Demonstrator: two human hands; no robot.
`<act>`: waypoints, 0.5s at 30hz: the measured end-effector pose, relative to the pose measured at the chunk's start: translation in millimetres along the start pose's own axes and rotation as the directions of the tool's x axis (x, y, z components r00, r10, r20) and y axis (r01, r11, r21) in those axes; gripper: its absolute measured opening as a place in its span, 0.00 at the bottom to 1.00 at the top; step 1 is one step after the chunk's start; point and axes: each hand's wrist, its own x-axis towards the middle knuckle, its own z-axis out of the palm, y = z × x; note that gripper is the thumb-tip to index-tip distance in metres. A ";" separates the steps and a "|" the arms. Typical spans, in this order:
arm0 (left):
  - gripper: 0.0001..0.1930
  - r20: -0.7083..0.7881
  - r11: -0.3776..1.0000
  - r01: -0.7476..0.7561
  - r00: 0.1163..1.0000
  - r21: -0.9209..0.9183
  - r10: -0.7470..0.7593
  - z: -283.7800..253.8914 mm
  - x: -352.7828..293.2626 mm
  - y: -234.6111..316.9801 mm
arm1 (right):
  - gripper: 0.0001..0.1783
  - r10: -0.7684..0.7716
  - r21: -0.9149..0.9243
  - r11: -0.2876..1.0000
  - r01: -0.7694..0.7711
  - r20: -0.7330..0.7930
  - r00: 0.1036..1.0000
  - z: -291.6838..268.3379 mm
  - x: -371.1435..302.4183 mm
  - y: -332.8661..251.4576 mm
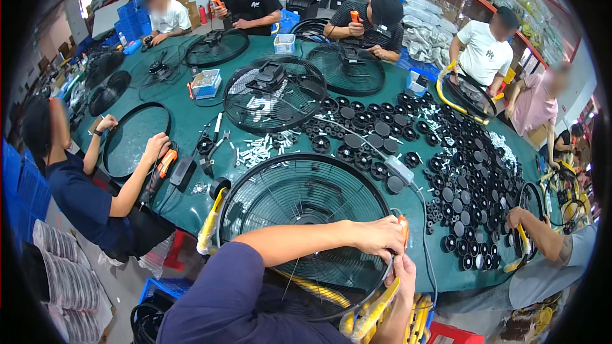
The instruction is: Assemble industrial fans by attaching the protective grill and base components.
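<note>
A large round black fan cage (354, 192) lies in front of me at the near table edge, wire grille upward. Across it reaches my left arm. At the cage's right rim, the fingers of my left hand (377, 236) close round an orange-handled power screwdriver (403, 229), mostly hidden by the hand. Just below, my right hand (403, 275) grips the upper end of a yellow-wrapped tube (377, 311) against the rim. Both hands nearly touch. Another yellow-wrapped piece (210, 223) with a black wheel (220, 186) stands at the cage's left side.
Black wheels (456, 207) and white sleeves (260, 150) cover much of the green table (191, 111). A grey cable with an inline box (400, 169) runs beside the cage. Further fan cages (274, 95) lie beyond. Several co-workers stand round the table, one at left near another orange screwdriver (167, 163).
</note>
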 end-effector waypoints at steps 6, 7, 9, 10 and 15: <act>0.18 -0.027 0.998 0.008 1.000 -0.063 -0.010 8.5 -5.1 7.8 | 0.20 0.038 -0.226 0.971 -0.073 -0.154 0.987 11.6 -53.1 -22.1; 0.19 -0.043 0.998 -0.026 0.999 -0.060 0.023 10.6 -2.8 8.1 | 0.21 -0.028 -0.293 0.956 -0.016 -0.145 0.989 15.8 -71.5 -32.5; 0.20 -0.076 0.997 -0.070 0.995 -0.039 0.067 15.2 -3.1 2.7 | 0.16 -0.207 -0.353 0.917 0.187 -0.020 0.978 15.3 -92.5 -32.3; 0.22 -0.080 0.996 -0.090 0.993 -0.005 0.090 12.2 0.5 1.8 | 0.13 -0.152 -0.333 0.937 0.107 -0.110 0.982 27.9 -102.3 -34.3; 0.25 -0.119 0.996 -0.053 0.991 0.066 0.061 -19.0 0.6 0.8 | 0.10 -0.035 -0.428 0.904 -0.026 -0.135 0.990 50.3 -113.6 -35.3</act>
